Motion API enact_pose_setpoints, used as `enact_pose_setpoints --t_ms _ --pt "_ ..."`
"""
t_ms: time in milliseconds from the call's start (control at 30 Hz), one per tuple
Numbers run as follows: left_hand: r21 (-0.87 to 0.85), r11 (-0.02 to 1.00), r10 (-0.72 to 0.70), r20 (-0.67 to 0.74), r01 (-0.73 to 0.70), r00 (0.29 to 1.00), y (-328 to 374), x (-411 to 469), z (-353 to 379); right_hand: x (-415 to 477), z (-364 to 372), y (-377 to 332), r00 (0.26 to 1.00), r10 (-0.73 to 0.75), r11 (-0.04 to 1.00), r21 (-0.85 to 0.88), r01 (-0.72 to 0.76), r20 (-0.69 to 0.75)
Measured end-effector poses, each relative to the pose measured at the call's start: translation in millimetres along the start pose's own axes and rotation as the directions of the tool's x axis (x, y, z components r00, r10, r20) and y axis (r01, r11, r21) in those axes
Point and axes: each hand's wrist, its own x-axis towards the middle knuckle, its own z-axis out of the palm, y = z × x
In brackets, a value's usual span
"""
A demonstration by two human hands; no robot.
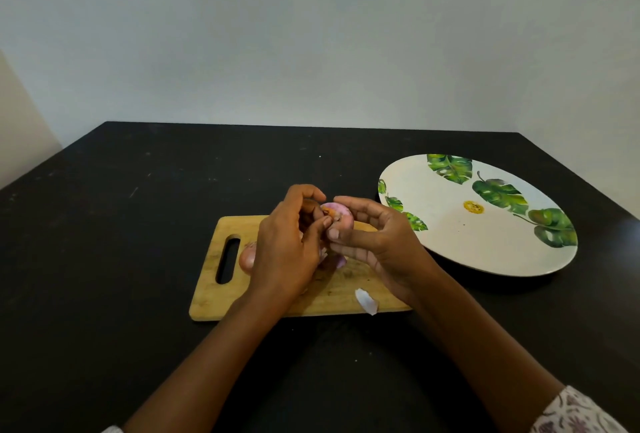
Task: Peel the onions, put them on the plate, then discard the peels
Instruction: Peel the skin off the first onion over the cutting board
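We count one plate [450, 242], one board [207, 294] and two onions: the resting onion [246, 259] on the board, the pink onion [341, 217] above it gripped by our right hand [384, 245], left hand [287, 252] pinching its top

I see the rectangular wooden cutting board [214, 294] on the black table [104, 224], with the round white leaf-printed plate [450, 249] just right of it. Over the board, the left hand [284, 249] and right hand [381, 245] hold a pink round onion [341, 218]. A brown-skinned onion [246, 257] lies on the board beside the left hand, and a pale peel scrap [366, 301] sits at its near-right edge.
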Motion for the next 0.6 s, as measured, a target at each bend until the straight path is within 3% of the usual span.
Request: enact_pose_setpoints --t_ms 367,500,600 --pt "0.08 0.994 0.089 -0.147 -0.078 0.985 -7.9 6.9 -8.0 5.1 -7.7 -7.8 0.993 0.096 0.959 0.274 -0.076 -0.062" --pt "0.185 0.983 0.044 -0.144 -0.017 0.989 -12.9 6.6 -5.7 4.9 -7.5 -8.4 0.992 0.11 0.953 0.289 -0.09 -0.055" --pt "0.169 0.984 0.063 -0.098 -0.046 0.993 -12.4 6.2 -5.4 3.7 -6.1 -9.9 0.993 0.114 0.952 0.289 -0.1 -0.031"
